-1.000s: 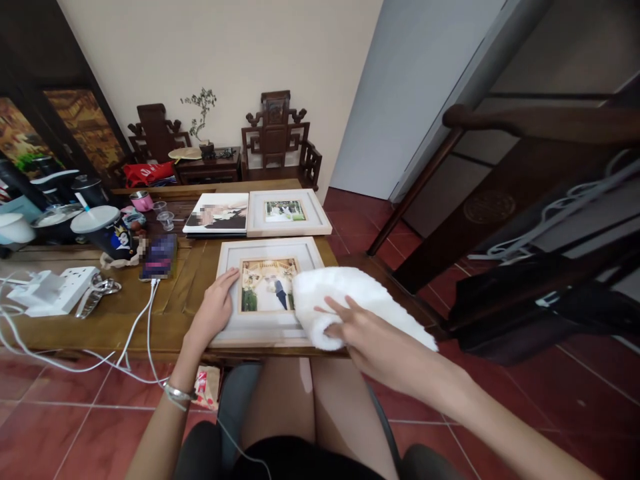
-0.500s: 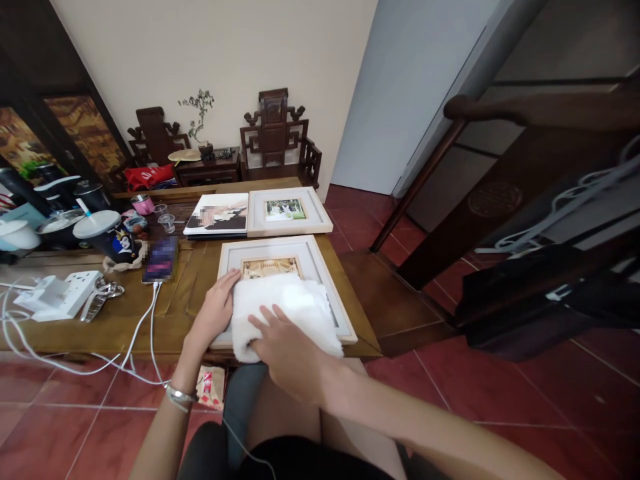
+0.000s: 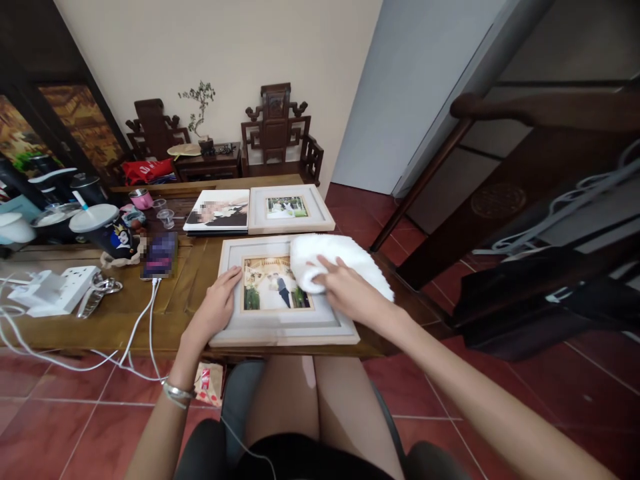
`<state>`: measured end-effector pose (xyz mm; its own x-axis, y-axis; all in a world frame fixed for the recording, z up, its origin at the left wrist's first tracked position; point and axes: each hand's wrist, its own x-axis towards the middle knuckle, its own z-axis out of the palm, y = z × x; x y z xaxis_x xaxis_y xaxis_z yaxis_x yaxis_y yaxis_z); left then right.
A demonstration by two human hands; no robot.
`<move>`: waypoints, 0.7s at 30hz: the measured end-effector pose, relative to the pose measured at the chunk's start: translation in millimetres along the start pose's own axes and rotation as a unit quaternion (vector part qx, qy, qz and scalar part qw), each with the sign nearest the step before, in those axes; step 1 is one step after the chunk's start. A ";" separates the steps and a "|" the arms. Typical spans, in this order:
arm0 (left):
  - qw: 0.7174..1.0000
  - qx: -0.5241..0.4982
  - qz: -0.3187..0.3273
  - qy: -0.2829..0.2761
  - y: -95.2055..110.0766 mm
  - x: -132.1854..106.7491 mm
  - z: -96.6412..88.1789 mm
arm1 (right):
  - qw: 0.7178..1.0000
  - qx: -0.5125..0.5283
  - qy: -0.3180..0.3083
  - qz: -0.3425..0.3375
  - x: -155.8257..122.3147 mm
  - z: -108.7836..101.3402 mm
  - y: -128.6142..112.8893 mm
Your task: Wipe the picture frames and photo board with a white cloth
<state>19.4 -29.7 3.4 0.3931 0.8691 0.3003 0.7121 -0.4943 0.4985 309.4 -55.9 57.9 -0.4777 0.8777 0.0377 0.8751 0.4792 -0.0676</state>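
Note:
A white-framed photo (image 3: pixel 280 327) lies flat on the wooden table (image 3: pixel 100 323) right in front of me. My left hand (image 3: pixel 215 310) rests on the frame's left edge, fingers flat and spread, steadying it. My right hand (image 3: pixel 345 290) presses a fluffy white cloth (image 3: pixel 340 257) against the frame's upper right corner, fingers curled onto the cloth. The cloth hides that corner and hangs past the table's right edge.
Behind lie a second white frame (image 3: pixel 290 208) and a photo print (image 3: pixel 219 211). To the left are a phone (image 3: pixel 159 255) on a white cable, a power strip (image 3: pixel 60 288), keys, a lidded cup (image 3: pixel 103 230) and small cups. Dark chairs stand at the wall; a stair rail (image 3: pixel 525 110) rises on the right.
My right hand swept the cloth from the frame's lower right, left across the picture, then up to the upper right corner. My left hand stayed on the frame's left edge.

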 end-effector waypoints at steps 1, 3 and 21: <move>1.000 0.003 0.000 -0.001 0.4 -0.2 -0.2 | 1.000 0.001 0.007 0.006 11.7 2.0 4.5; 1.000 0.006 -0.005 -0.004 1.0 -0.8 -0.1 | 1.000 -0.002 0.020 0.021 31.2 3.2 10.4; 1.000 -0.007 -0.001 0.024 4.7 3.8 1.2 | 0.992 0.024 -0.112 -0.060 10.2 -25.2 -44.9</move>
<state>24.9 -28.7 6.0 0.3624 0.8689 0.3372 0.7050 -0.4922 0.5106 267.1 -68.4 86.4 -0.5885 0.7895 -0.1741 0.8085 0.5753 -0.1239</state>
